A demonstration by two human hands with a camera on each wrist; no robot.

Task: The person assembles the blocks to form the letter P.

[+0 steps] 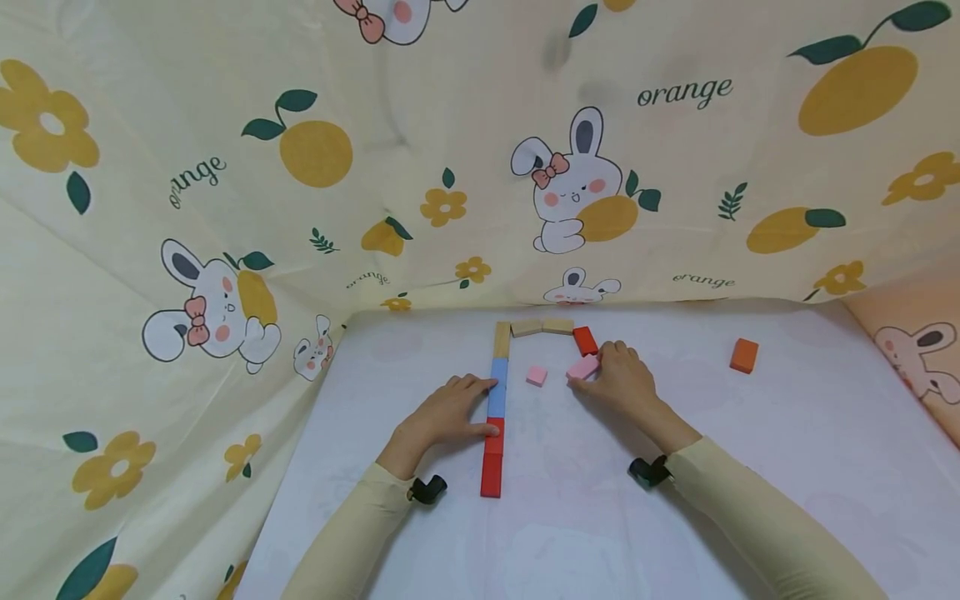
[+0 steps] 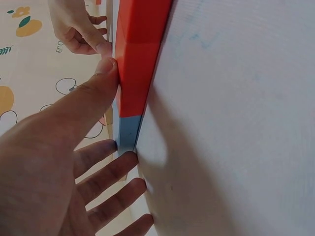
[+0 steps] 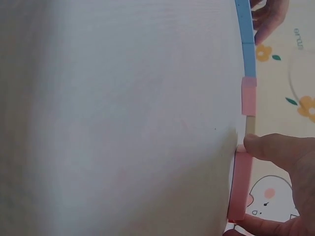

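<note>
My left hand (image 1: 442, 414) rests against a straight row of wooden blocks, fingers extended. Its thumb touches a red block (image 2: 135, 78) and a fingertip lies at the blue blocks (image 1: 497, 404). A second red block (image 1: 491, 477) forms the near end of that row, and a tan block (image 1: 502, 340) the far end. My right hand (image 1: 628, 385) pinches a pink block (image 1: 582, 368) by its two ends, thumb at one and finger at the other. That block lies just below a tilted red block (image 1: 586, 341). A smaller pink block (image 1: 536, 376) sits between the hands.
Two tan blocks (image 1: 557, 327) run rightward from the top of the row to the tilted red block. An orange-red block (image 1: 745, 356) stands apart on the right of the white table (image 1: 570, 533). A printed cloth (image 1: 450, 100) hangs behind the table and on its left.
</note>
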